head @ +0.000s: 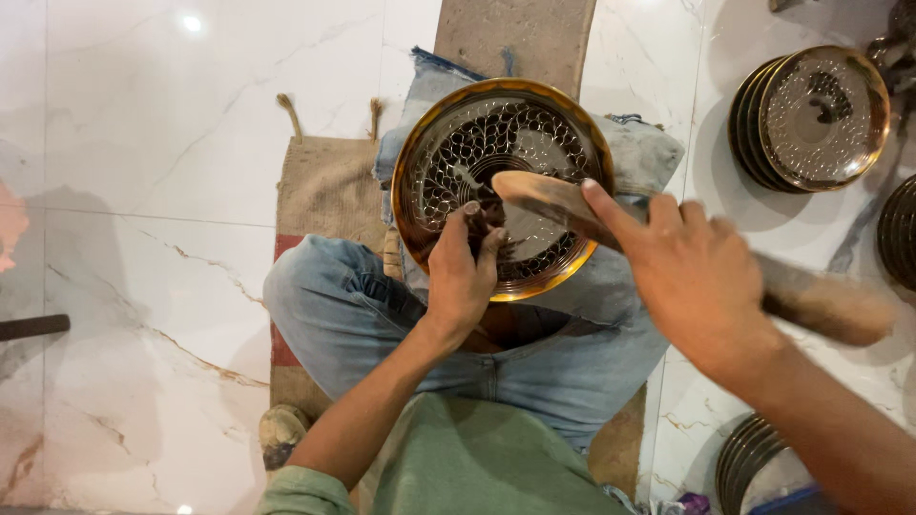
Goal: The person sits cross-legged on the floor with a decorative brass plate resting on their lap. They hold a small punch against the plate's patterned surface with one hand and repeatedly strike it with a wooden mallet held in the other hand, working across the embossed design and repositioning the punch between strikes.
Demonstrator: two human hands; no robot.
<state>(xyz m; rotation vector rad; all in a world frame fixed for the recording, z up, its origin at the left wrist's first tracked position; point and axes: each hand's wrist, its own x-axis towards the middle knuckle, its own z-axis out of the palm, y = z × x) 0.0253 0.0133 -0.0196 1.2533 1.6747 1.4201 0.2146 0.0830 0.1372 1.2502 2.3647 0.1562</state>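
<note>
Brass plate (503, 186) part-hidden by hands; mallet (668, 253) blurred.

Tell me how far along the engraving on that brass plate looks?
Much of the brass plate already carries a scale-like pattern around its middle. In hand: the left hand sets a small punch on it, the right hand holds a wooden mallet. The plate's centre looks unfinished; stacked plates wait nearby.

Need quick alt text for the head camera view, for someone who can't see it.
Seen from above, a person sitting cross-legged on a marble floor holds a small punch tool in the left hand against an engraved brass plate on their lap. The right hand holds a wooden mallet over it. More plates are stacked at right.
</note>
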